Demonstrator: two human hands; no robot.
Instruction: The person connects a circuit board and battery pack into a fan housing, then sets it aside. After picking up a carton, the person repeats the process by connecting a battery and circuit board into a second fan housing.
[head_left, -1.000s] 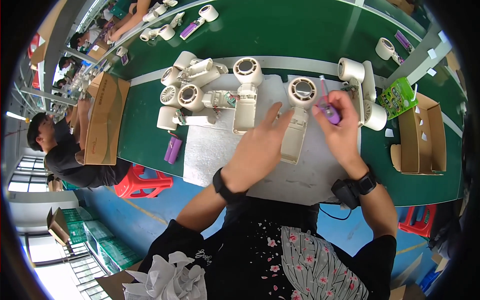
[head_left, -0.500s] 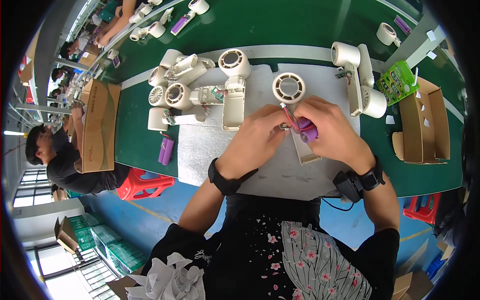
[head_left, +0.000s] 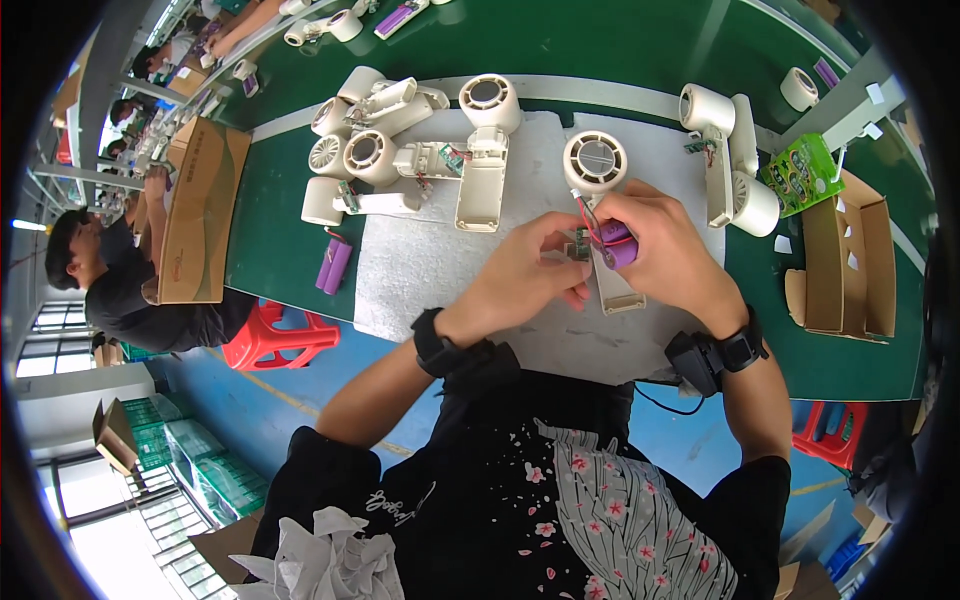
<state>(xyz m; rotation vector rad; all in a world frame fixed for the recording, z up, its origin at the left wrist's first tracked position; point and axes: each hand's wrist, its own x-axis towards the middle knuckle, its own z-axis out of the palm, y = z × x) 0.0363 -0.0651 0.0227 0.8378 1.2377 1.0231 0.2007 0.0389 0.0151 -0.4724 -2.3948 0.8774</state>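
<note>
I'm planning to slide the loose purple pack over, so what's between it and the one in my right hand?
In the head view, your left hand and a small green part lie between the loose purple pack and the held pack, above the pale mat.

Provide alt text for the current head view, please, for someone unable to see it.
A person's right hand holds a purple cylindrical battery pack over a white round-headed plastic fan, while the left hand is at a small green circuit board beside it. More white plastic fan parts lie to both sides.
</note>
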